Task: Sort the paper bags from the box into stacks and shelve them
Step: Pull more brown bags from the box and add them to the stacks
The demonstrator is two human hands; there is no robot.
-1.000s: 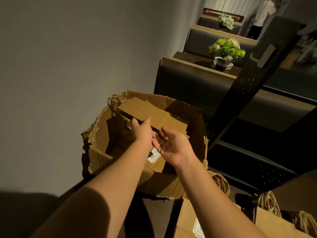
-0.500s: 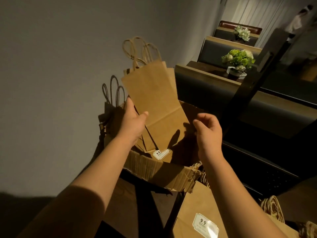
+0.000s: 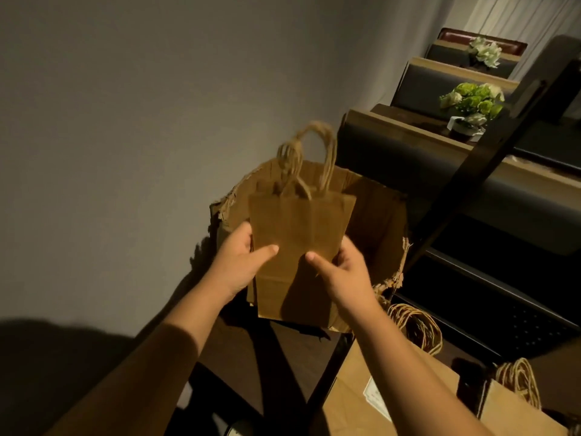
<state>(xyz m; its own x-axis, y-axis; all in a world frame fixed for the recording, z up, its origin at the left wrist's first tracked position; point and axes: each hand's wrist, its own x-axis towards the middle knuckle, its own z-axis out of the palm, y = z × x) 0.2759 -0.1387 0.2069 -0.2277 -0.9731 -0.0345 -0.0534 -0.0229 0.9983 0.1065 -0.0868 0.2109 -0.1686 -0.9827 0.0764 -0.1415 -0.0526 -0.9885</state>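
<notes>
1. Since 0.5 s ago, the small stack of paper bags [image 3: 298,247] has been drawn out of the left hand's lone hold and is now gripped from both sides; the right hand [image 3: 344,272], which hung apart from the bags then, has been brought onto them, and the white label seen low on the bags is no longer shown.
2. Nearest the camera, at the lower right, larger flat bags [image 3: 377,401] with twine handles are seen lying on a dark surface, 1 of them bearing a pale label.
3. The left hand [image 3: 240,262] is clamped on the left edge of the stack, its thumb laid across the front face and its fingers hidden behind.
4. The right hand is clamped on the lower right edge in the same way, thumb on the front.
5. The stack is held upright in the air in front of and above the torn cardboard box [image 3: 374,221], with its twine handles [image 3: 314,158] pointing up and blurred.
6. How many bags are in the stack cannot be told.
7. To the right, a dark shelving frame [image 3: 471,184] is seen slanting upward.
8. Farther back, booth seats [image 3: 408,152] and 2 pots of green and white flowers [image 3: 471,102] are shown along the grey wall [image 3: 157,121].
</notes>
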